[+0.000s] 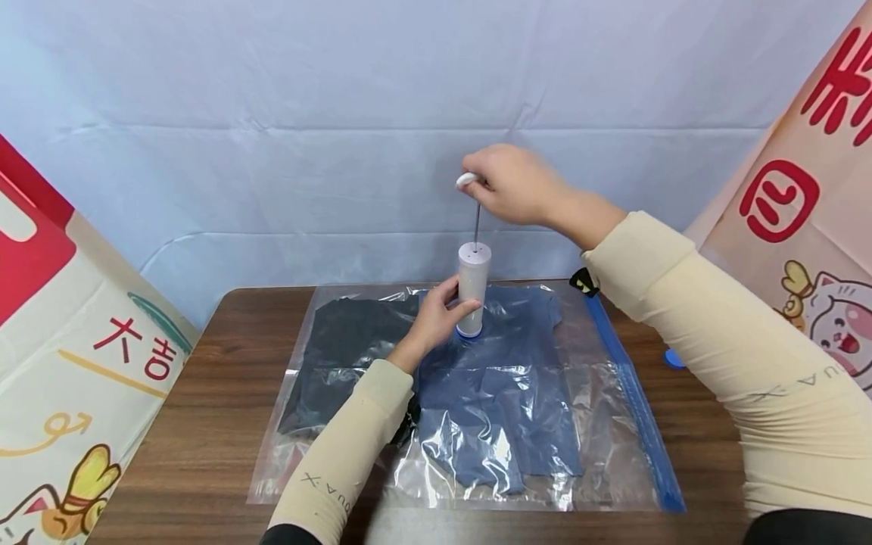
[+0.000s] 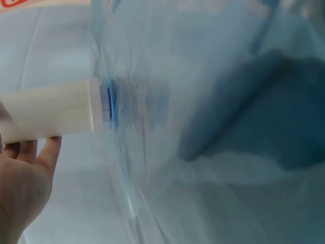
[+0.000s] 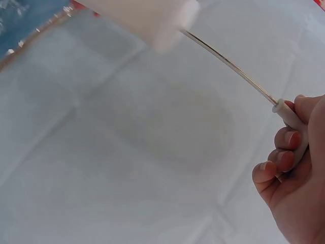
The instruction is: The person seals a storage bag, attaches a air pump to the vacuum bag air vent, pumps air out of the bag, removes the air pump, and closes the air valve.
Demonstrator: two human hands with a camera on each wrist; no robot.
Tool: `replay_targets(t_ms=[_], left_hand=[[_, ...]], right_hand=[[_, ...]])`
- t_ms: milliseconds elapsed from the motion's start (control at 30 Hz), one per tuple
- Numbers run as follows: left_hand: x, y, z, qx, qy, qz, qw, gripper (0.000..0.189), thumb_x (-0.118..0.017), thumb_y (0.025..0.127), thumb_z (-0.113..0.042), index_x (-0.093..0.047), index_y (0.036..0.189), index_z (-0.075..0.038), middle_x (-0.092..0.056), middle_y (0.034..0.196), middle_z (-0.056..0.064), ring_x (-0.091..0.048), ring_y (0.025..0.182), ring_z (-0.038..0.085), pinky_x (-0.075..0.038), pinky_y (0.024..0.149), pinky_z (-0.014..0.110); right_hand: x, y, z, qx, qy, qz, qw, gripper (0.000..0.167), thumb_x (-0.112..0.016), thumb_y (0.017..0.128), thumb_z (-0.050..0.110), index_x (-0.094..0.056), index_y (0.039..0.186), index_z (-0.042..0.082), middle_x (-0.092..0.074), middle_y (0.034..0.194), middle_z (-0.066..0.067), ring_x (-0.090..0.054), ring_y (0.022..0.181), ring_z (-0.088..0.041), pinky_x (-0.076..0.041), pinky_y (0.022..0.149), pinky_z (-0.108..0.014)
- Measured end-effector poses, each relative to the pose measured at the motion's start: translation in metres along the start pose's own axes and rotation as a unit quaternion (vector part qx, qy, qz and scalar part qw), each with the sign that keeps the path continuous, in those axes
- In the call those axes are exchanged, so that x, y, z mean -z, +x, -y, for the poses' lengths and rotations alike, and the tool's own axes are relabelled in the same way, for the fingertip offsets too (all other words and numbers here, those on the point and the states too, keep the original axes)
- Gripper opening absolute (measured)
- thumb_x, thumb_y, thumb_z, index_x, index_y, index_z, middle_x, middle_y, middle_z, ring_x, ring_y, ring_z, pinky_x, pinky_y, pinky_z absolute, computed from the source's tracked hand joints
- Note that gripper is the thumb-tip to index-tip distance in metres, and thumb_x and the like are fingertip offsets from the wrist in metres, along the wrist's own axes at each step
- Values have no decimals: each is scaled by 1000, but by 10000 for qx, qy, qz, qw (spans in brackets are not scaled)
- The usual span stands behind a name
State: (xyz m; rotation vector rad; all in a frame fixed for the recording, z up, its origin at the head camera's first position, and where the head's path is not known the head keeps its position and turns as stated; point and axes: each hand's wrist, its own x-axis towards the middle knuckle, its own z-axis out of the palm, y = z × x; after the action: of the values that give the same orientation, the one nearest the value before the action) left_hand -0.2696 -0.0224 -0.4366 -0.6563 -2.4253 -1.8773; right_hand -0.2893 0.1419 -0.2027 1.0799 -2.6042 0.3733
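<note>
On the tabletop (image 1: 184,424) lies a clear plastic bag (image 1: 613,446), dark cloth (image 1: 354,329) folded inside on the left and blue cloth (image 1: 493,386) on the right. A white pump (image 1: 473,291) stands nearly upright toward the bag's far side, its foot on a blue ring (image 2: 112,104). The left hand (image 1: 437,314) holds the barrel between thumb and fingers. Above, the right hand (image 1: 511,185) grips the white handle (image 1: 467,179), the metal rod (image 1: 477,223) showing below it. A blue strip (image 1: 640,424) edges the bag's right side.
</note>
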Motion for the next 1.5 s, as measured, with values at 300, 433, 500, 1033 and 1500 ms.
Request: replay_targets(t_ms=[300,433,500,1033,1500], left_hand=[[2,0,-1,67,84,-19,9999,54,-73,95,-8,-53,145,-1,-59,140,21,-54,134,31,-49,107,38],[1,-1,0,93,126,-9,9999,53,-73,95,-9,-54,144,0,-59,140,21,-54,134,30,-49,107,38],[1,-1,0,92,114,-14,9999,53,-72,95,-8,-54,144,0,-59,140,21,-54,134,30,-49,107,38],[2,-1,2,83,38,28,10000,54,-71,96,-9,-52,146,-1,-58,141,20,-54,134,30,-49,106,33],[2,-1,1,1,-29,108,9999,54,-70,97,-10,-52,146,-2,-58,141,19,-54,134,30,-50,105,35]], right_hand=[[49,14,6,-128,-178,-575,9981,30,-52,107,21,-52,83,5,-47,73,-10,-43,69,-27,-32,67,-38],[61,17,7,-331,-279,-604,9972,30,-51,108,23,-53,85,4,-47,75,-10,-44,71,-25,-32,67,-38],[63,17,8,-400,-310,-578,9970,30,-51,108,25,-56,87,4,-49,77,-10,-46,74,-25,-33,68,-38],[-22,-7,1,32,-193,643,9977,30,-55,107,26,-53,82,11,-52,73,-5,-49,69,-24,-41,65,-38],[-65,-27,-6,64,-109,866,9962,25,-56,106,22,-56,84,12,-59,76,-4,-52,69,-22,-44,64,-38]])
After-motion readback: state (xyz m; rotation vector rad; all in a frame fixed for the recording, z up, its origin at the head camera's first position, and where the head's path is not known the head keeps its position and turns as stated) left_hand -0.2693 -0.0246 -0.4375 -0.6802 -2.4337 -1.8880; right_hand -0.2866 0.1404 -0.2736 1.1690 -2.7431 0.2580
